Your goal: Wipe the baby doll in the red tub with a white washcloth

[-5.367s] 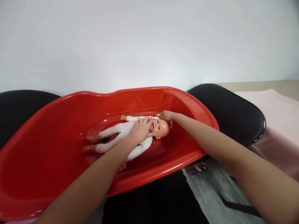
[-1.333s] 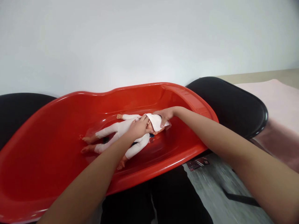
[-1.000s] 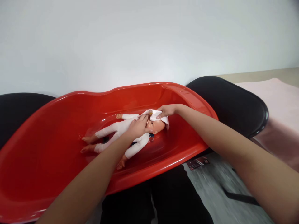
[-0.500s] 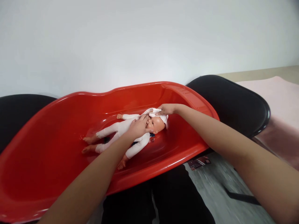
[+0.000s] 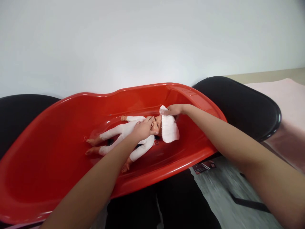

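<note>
A baby doll (image 5: 127,128) in a white suit lies on its back in the red tub (image 5: 54,133), its head to the right. My left hand (image 5: 143,129) lies over its chin and upper chest, the fingers on one side of the jaw and the thumb on the other. Pinched in my right hand (image 5: 175,109) is a white cloth (image 5: 170,127), which hangs down over the top of the doll's head. That cloth covers the forehead and crown. The doll's eyes and part of its face show between cloth and hand.
Black chair or seat surfaces stand at the right (image 5: 240,105) and left (image 5: 23,111) of the tub. Pale pink material (image 5: 269,92) lies beyond the right one. A white wall (image 5: 133,41) rises behind, and my black-clad legs (image 5: 162,200) are below the near rim.
The cloth, bunched at the far side of the doll's head before, now hangs spread across the head. My right hand has moved slightly right and up. My left hand stays on the doll.
</note>
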The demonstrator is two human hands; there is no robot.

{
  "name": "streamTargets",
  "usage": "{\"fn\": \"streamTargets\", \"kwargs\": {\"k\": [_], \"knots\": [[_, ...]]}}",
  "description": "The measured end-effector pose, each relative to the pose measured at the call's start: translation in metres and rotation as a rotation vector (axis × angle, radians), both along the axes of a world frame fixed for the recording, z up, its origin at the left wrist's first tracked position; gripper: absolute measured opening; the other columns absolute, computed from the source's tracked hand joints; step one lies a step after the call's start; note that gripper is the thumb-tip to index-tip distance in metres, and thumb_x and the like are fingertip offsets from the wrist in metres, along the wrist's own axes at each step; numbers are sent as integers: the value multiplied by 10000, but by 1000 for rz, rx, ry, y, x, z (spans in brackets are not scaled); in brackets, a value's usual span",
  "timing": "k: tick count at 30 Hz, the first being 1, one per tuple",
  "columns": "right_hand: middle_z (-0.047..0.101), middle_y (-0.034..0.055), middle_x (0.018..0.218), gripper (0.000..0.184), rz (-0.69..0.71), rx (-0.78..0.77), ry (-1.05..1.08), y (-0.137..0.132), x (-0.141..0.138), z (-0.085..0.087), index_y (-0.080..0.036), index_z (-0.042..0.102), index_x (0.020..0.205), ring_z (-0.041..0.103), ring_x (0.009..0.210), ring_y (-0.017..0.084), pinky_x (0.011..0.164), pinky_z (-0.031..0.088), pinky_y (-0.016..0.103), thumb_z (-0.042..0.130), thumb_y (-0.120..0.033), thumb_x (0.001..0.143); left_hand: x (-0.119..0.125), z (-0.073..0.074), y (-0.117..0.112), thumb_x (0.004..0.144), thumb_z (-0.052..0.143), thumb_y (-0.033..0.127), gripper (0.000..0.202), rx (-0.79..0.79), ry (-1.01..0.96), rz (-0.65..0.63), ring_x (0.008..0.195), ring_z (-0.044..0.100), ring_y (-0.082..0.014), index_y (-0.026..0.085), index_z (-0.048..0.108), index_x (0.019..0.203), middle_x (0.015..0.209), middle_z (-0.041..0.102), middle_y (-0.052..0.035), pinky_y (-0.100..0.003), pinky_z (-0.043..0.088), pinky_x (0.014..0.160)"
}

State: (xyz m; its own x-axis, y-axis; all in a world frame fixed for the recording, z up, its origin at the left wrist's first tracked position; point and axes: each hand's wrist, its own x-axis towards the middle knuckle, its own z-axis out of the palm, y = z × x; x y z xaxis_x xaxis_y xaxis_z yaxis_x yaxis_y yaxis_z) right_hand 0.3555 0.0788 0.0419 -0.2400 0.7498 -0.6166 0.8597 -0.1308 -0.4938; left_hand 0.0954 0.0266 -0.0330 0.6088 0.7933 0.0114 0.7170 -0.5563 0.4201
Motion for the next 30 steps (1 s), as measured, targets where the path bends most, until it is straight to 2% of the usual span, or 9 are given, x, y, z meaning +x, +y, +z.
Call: {"fn": "streamTargets", "kwargs": {"k": [2, 5, 8, 10, 15, 18, 23, 27, 30], "knots": [[695, 175, 1265, 744, 38, -57, 80, -1, 3, 7, -164, 619, 1273, 727, 994, 324, 826, 622, 427, 576, -786, 868, 0, -1, 1, 904, 659, 487, 832, 4, 9, 0, 1391, 489, -357, 265, 299, 1621, 1657, 381, -109, -554, 340, 1164], [581, 161, 1458, 979, 154, 94, 17, -3, 3, 10, -205, 491, 1463, 627, 1237, 376, 1007, 562, 445, 775, -761, 709, 0, 1, 1, 906, 637, 466, 798, 7, 15, 4, 1379, 504, -358, 302, 307, 1615, 1651, 389, -89, -561, 352, 1154], [405, 144, 1609, 1264, 317, 183, -87, -7, -8, 1, -234, 290, 1603, 456, 1428, 397, 1158, 447, 462, 873, -712, 588, 0, 3, -1, 897, 642, 490, 812, 10, 14, 1, 1383, 503, -351, 311, 304, 1613, 1636, 405, -85, -542, 373, 1140], [403, 154, 1593, 1349, 390, 175, -144, -10, -18, -9, -231, 244, 1617, 453, 1422, 400, 1158, 437, 475, 913, -663, 528, 0, 4, -2, 895, 650, 479, 826, 17, 9, -5, 1371, 511, -345, 302, 293, 1619, 1627, 416, -92, -527, 379, 1132], [492, 161, 1482, 1291, 427, 269, -167, -12, -32, -25, -214, 298, 1572, 559, 1287, 386, 1072, 490, 472, 948, -509, 496, 1, 3, -3, 895, 668, 450, 833, 18, 15, 13, 1348, 523, -345, 277, 295, 1619, 1625, 420, -117, -505, 379, 1122], [464, 133, 1522, 1236, 499, 333, -148, -13, -34, -24, -262, 312, 1579, 558, 1291, 376, 1067, 488, 459, 933, -392, 518, 2, 1, -3, 880, 705, 482, 852, 10, 8, 30, 1364, 514, -348, 264, 315, 1606, 1627, 420, -127, -518, 353, 1144], [418, 148, 1578, 1269, 550, 395, -257, -16, -38, -22, -263, 280, 1616, 546, 1303, 393, 1048, 498, 460, 894, -243, 505, 0, -1, -4, 856, 741, 525, 883, 26, -7, 35, 1368, 521, -334, 290, 314, 1594, 1611, 448, -98, -497, 367, 1136], [445, 131, 1581, 1291, 533, 325, -139, -9, -32, -23, -272, 261, 1624, 536, 1336, 365, 1106, 466, 451, 930, -354, 523, -2, 0, -3, 854, 743, 523, 843, 33, -4, 26, 1357, 529, -337, 304, 347, 1566, 1601, 463, -99, -499, 373, 1124], [431, 138, 1601, 1326, 471, 258, -97, -3, -26, -23, -257, 267, 1625, 463, 1419, 383, 1176, 405, 481, 956, -462, 510, -2, 0, -1, 851, 747, 508, 865, 40, -7, 5, 1380, 510, -339, 304, 326, 1579, 1613, 447, -103, -503, 381, 1120]]}}
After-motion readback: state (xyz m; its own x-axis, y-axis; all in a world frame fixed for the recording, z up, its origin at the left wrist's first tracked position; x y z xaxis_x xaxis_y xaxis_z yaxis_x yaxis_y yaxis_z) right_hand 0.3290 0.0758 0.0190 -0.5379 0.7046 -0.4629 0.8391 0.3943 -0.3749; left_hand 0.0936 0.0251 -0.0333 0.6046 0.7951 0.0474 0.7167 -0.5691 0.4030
